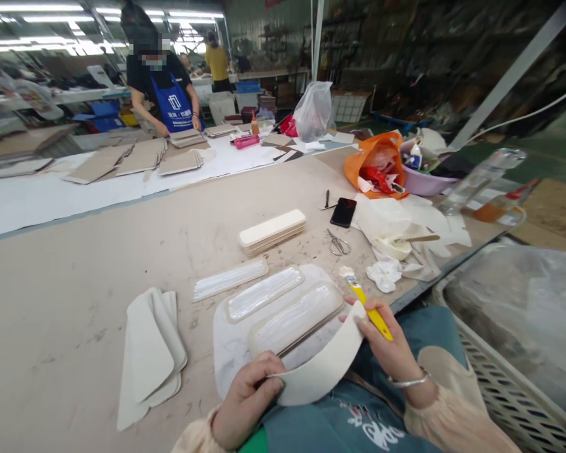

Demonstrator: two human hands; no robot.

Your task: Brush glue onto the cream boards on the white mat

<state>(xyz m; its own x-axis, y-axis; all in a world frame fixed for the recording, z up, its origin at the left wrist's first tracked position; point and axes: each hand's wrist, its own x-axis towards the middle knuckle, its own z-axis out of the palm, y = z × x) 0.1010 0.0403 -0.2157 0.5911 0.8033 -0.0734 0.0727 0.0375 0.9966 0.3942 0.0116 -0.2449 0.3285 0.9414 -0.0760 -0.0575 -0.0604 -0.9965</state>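
A pale, flexible rounded strip (pixel 323 372) bends between my two hands above the table's near edge. My left hand (pixel 249 396) pinches its left end; my right hand (pixel 389 343) grips the other end. Tucked in that same right hand is a brush (pixel 380 323) with a yellow handle, its whitish bristles pointing away from me. Just beyond the strip, a stack of rounded pieces (pixel 297 318) with a wet-looking, shiny top lies on a white sheet (pixel 224 362). Two thinner pieces with glossy white coating, a middle one (pixel 264 292) and a farther one (pixel 231 280), lie behind it.
Fanned pale pieces (pixel 151 346) lie left, and a neat stack (pixel 271 229) farther back. Scissors (pixel 338 244), a phone (pixel 343 212), crumpled tissue (pixel 384 274) and a white tub (pixel 387 220) sit right. A plastic crate (pixel 514 384) stands beside me. Across the table, a co-worker (pixel 170 94) handles boards.
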